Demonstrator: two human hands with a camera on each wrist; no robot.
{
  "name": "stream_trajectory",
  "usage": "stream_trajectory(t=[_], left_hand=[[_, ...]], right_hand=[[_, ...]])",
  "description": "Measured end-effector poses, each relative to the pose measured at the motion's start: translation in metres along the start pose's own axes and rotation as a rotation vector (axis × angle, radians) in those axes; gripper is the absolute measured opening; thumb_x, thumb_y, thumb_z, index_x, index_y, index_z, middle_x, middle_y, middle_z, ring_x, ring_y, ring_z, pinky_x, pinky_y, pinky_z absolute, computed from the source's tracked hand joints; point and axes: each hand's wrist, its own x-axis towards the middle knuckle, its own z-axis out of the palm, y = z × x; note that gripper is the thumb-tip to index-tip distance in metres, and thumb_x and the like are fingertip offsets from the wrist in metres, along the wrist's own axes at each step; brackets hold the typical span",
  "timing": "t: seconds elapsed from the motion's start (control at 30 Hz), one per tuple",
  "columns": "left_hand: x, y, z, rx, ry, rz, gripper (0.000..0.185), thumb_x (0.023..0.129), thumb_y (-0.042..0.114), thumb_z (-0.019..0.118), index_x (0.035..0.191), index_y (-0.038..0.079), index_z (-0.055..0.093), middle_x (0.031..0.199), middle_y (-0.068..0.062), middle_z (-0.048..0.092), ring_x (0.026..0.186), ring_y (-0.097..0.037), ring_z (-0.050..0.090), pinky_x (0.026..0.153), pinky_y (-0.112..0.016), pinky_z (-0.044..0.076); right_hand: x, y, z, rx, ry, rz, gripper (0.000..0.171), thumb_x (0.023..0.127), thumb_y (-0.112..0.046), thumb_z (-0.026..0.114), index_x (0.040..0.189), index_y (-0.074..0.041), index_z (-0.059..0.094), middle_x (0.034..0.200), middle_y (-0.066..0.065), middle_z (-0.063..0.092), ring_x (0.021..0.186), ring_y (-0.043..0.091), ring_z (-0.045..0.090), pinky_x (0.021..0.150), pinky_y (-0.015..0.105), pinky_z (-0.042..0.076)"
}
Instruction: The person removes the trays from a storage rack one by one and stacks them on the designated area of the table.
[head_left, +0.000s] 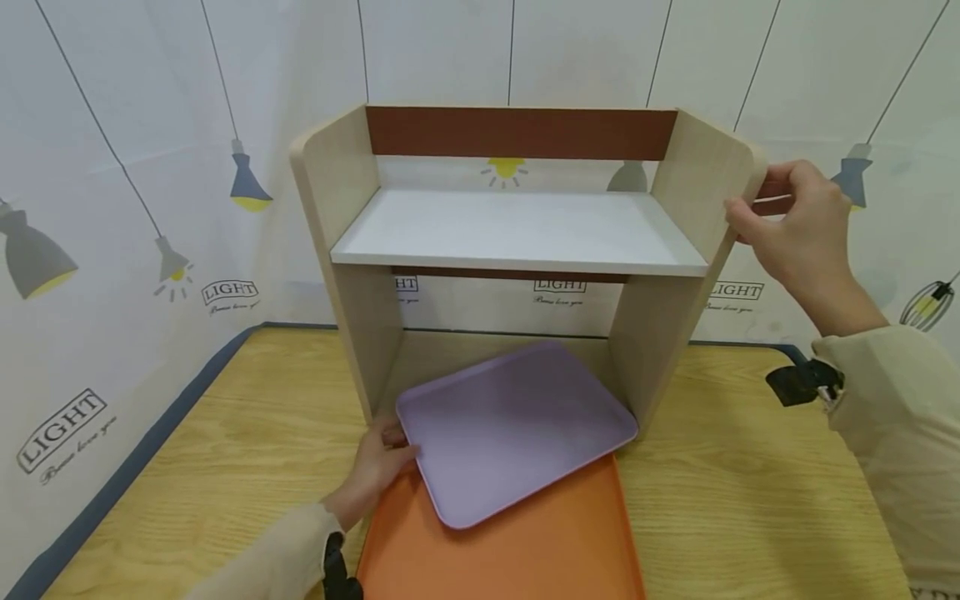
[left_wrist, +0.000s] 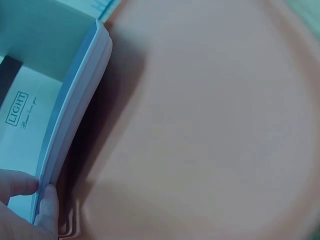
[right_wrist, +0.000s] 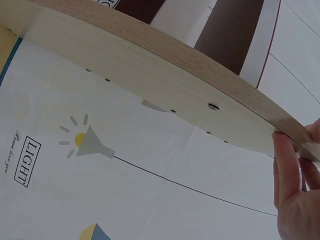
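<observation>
A purple tray (head_left: pixel 517 425) lies askew, its far part inside the lower opening of a small wooden shelf (head_left: pixel 345 333) and its near corner over an orange tray (head_left: pixel 540 542). My left hand (head_left: pixel 375 462) pinches the purple tray's left edge; in the left wrist view the thumb and fingers (left_wrist: pixel 48 205) grip its rim from both sides. My right hand (head_left: pixel 806 221) holds the upper front edge of the shelf's right side panel, thumb on the near side and fingers behind. The right wrist view shows those fingers (right_wrist: pixel 286 165) against the panel (right_wrist: pixel 165 75).
The shelf has a white upper board (head_left: pixel 517 229) and a brown back rail (head_left: pixel 517 132). It stands on a wood-grain table (head_left: pixel 750 500) near the back edge. A white wall covering (head_left: pixel 435 50) printed with lamps rises behind and at the left.
</observation>
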Motion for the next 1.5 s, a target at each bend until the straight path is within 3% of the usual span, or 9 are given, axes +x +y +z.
stream_trajectory(t=[0.23,0.37,0.7,0.93,1.13,1.37,1.5], left_hand=[[-0.004,0.001,0.001,0.041,0.004,-0.068,0.054,0.074,-0.011,0.057,0.122,-0.018,0.033,0.095,-0.028,0.049,0.072,-0.021,0.056,0.064,-0.035,0.052],[-0.004,0.002,-0.001,0.049,-0.015,-0.067,0.056,0.073,-0.011,0.057,0.123,-0.018,0.033,0.095,-0.028,0.05,0.071,-0.021,0.056,0.064,-0.035,0.052],[0.013,0.0,-0.014,0.095,-0.091,-0.085,0.044,0.077,-0.005,0.059,0.116,-0.015,0.042,0.074,-0.014,0.058,0.061,-0.019,0.06,0.058,-0.033,0.052],[0.017,0.0,-0.012,0.173,-0.068,-0.088,0.048,0.075,-0.005,0.061,0.117,-0.018,0.04,0.084,-0.022,0.057,0.061,-0.018,0.058,0.058,-0.031,0.052],[0.018,0.0,-0.009,0.11,-0.023,-0.077,0.053,0.075,-0.004,0.055,0.121,-0.017,0.033,0.096,-0.03,0.054,0.062,-0.018,0.058,0.058,-0.033,0.052],[0.016,0.008,-0.004,0.033,-0.011,-0.127,0.057,0.079,-0.001,0.049,0.128,-0.014,0.023,0.107,-0.034,0.048,0.063,-0.016,0.056,0.055,-0.035,0.051],[0.015,0.008,-0.001,-0.014,-0.003,-0.139,0.058,0.078,-0.001,0.048,0.128,-0.013,0.02,0.104,-0.032,0.047,0.061,-0.016,0.055,0.053,-0.033,0.051]], right_hand=[[0.0,0.001,0.0,-0.004,-0.002,0.008,0.042,0.083,-0.021,0.054,0.114,0.005,0.045,0.097,0.01,0.05,0.077,0.001,0.047,0.051,0.0,0.036],[0.0,0.001,0.0,-0.005,-0.002,0.01,0.041,0.083,-0.021,0.054,0.113,0.005,0.045,0.096,0.008,0.05,0.076,0.0,0.047,0.051,0.001,0.037],[0.001,0.001,0.0,-0.005,0.001,0.01,0.04,0.082,-0.022,0.055,0.111,0.004,0.047,0.094,0.005,0.051,0.075,-0.002,0.046,0.052,0.002,0.038],[0.0,0.001,-0.001,-0.016,-0.005,0.015,0.041,0.083,-0.023,0.054,0.112,0.004,0.046,0.096,0.008,0.051,0.078,0.002,0.047,0.054,0.002,0.038],[0.0,0.001,0.0,-0.018,0.001,-0.002,0.041,0.083,-0.023,0.054,0.111,0.005,0.047,0.098,0.011,0.052,0.077,0.0,0.047,0.054,0.002,0.038],[0.0,0.001,-0.001,-0.023,0.001,0.004,0.041,0.083,-0.024,0.054,0.111,0.004,0.046,0.097,0.01,0.052,0.077,0.001,0.047,0.054,0.002,0.037],[0.0,0.001,-0.001,-0.015,0.002,0.001,0.04,0.083,-0.023,0.054,0.111,0.005,0.046,0.096,0.008,0.052,0.077,0.001,0.046,0.054,0.002,0.037]])
